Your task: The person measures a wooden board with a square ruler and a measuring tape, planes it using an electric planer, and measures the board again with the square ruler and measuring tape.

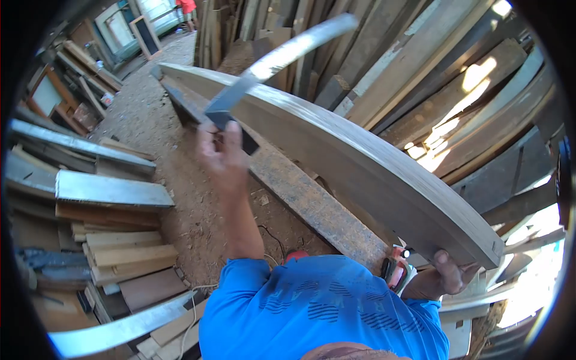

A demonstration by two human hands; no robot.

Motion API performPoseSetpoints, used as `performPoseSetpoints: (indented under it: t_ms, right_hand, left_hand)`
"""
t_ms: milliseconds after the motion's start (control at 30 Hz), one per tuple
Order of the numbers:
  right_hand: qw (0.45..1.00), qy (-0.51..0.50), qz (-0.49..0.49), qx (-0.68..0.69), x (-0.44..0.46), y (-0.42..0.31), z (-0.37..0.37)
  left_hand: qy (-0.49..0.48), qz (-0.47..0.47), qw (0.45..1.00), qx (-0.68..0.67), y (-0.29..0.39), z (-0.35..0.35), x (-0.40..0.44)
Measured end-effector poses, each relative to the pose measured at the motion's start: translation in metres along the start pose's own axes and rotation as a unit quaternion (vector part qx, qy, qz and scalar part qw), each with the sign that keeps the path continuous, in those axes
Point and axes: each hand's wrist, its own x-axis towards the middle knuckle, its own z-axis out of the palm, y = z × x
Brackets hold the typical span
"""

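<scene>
My left hand (223,147) is closed around the dark stock of a try square (231,96), near the far half of a long wooden plank. The square's metal blade points up and to the right across the plank's top edge; whether it touches is unclear. The thick wooden plank (336,132) stands on its edge, running from the far left to the near right. At its near end my right hand (447,275) grips it, thumb on the side face and other fingers mostly hidden. Beside the plank lies a narrow, rust-stained bench top (318,204).
A red and black tool (396,270), partly hidden, sits by the bench's near end. Timber boards (390,66) lean along the right. Stacked planks (129,249) lie on the left, with a cable (193,312) nearby. Far off stands a person in red (188,9).
</scene>
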Motion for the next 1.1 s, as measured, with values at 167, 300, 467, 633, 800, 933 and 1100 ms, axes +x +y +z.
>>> performPoseSetpoints:
  t_ms: [167,300,467,633,800,933,1100]
  right_hand:
    - [0.978,-0.182,0.045,0.094,-0.005,-0.004,-0.021]
    - [0.941,-0.302,0.003,0.155,0.004,-0.013,-0.018]
    - [0.921,-0.294,-0.089,0.241,0.007,-0.019,0.0]
    - [0.922,-0.29,-0.093,0.238,-0.001,-0.011,0.0]
    - [0.921,-0.274,-0.095,0.261,-0.004,-0.009,0.001]
    - [0.921,-0.276,-0.099,0.257,-0.006,-0.006,0.003]
    - [0.914,-0.284,-0.089,0.276,-0.005,-0.008,0.003]
  left_hand:
    - [-0.043,0.009,0.997,-0.065,0.049,0.026,-0.071]
    - [-0.028,0.003,0.998,-0.053,0.058,0.034,-0.098]
    - [0.003,-0.004,1.0,-0.005,0.067,0.033,-0.111]
    - [-0.009,-0.014,1.0,-0.017,0.057,0.023,-0.114]
    - [-0.016,-0.038,0.999,-0.026,0.065,0.024,-0.117]
    - [-0.006,-0.035,0.999,-0.015,0.068,0.028,-0.118]
    - [-0.003,-0.026,1.0,0.0,0.068,0.027,-0.117]
